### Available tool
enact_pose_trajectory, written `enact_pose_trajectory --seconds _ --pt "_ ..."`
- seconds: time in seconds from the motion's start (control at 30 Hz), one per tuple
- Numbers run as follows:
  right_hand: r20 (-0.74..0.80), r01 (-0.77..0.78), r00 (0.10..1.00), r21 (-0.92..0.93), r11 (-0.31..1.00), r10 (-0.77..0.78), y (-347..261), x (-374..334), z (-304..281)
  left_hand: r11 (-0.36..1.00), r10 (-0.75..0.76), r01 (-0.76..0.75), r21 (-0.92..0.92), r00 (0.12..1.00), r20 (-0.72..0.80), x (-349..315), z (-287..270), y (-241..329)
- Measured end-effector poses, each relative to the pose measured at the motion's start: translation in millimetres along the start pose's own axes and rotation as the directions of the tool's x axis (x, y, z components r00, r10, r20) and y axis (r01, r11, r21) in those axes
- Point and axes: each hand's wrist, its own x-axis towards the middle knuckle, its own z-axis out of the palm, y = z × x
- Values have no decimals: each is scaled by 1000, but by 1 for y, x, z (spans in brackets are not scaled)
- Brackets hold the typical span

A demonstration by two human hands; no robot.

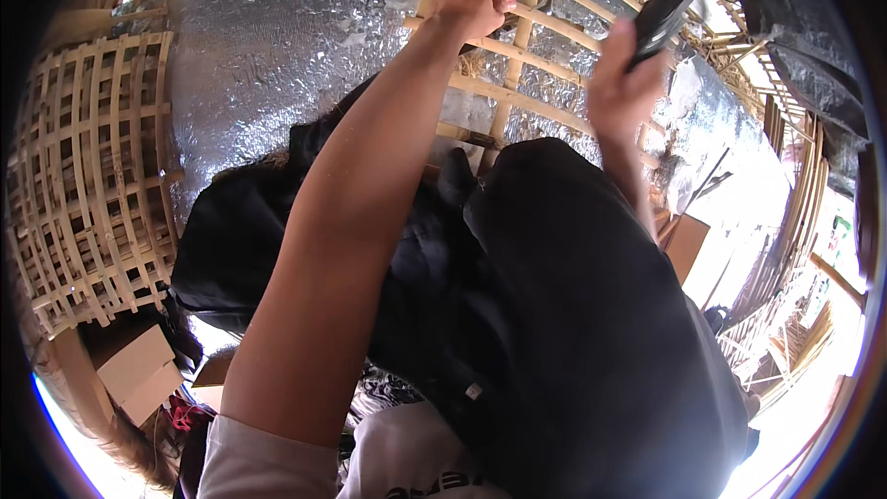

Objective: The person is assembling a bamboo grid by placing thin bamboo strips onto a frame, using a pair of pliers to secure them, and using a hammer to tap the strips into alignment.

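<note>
At one lattice [509, 97] | left grip [471, 4] curled, hold unclear | right grip [628, 83]: one black object [662, 22]

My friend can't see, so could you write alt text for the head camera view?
A person's left hand grips a pale slatted lattice with silvery sheeting behind it, while the blurred right hand holds a dark object, too blurred to identify. A dark-clothed leg rises below the right hand.

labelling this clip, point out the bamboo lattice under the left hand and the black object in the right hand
Bamboo lattice [519, 51], head view, where two slats cross
Black object [663, 18], head view, middle of its blurred body
</note>
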Motion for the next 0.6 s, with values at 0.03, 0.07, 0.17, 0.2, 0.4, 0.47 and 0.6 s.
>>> enact_pose_trajectory --seconds 0.03,0.07,0.17,0.2,0.4,0.47,0.6 --pt "126 16 992 -115 993 -1 37 -21 9 1000 8 -8 -15 1000 -1 3 2 10" --pt "236 -29 968 -238 971 86 42 -26 15 999 16 -16 -29 1000 -15 2 2 8" --pt "325 -199 893 -337 920 312 -1 -9 13 1000 11 -10 17 997 -70 -6 2 -11" --pt "265 -179 929 -284 942 257 -18 3 -1 997 -36 33 67 998 53 -1 0 -9" --pt "-145 25 989 229 973 9 -41 12 -11 999 -47 45 31 998 49 -5 -4 -4" --pt "288 -75 942 -318 945 172 18 -20 -4 1000 -16 17 -23 999 52 2 5 14" --pt "204 -327 908 -203 923 367 7 1 -5 987 -25 27 159 1000 -10 -3 -4 8"
